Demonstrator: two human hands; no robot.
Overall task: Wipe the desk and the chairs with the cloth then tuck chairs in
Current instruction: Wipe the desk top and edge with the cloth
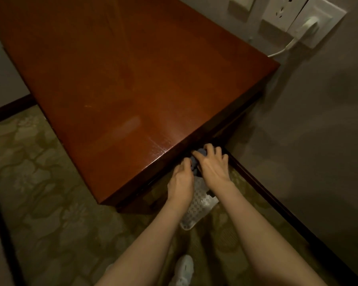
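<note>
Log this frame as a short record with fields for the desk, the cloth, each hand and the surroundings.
desk: glossy reddish-brown wooden top, beside the wall
cloth: dark blue, bunched between both hands at the desk's near edge; contact with the desk unclear
left hand: fingers curled on the cloth
right hand: thumb and fingers grip the cloth
on the wall: sockets, one with a white plug and cable
floor: patterned carpet, white slipper under the hands

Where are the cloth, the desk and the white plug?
cloth (195, 165), head view, its dark bunched middle.
desk (132, 79), head view, bare middle of its top.
white plug (309, 25), head view, its body in the socket.
</note>
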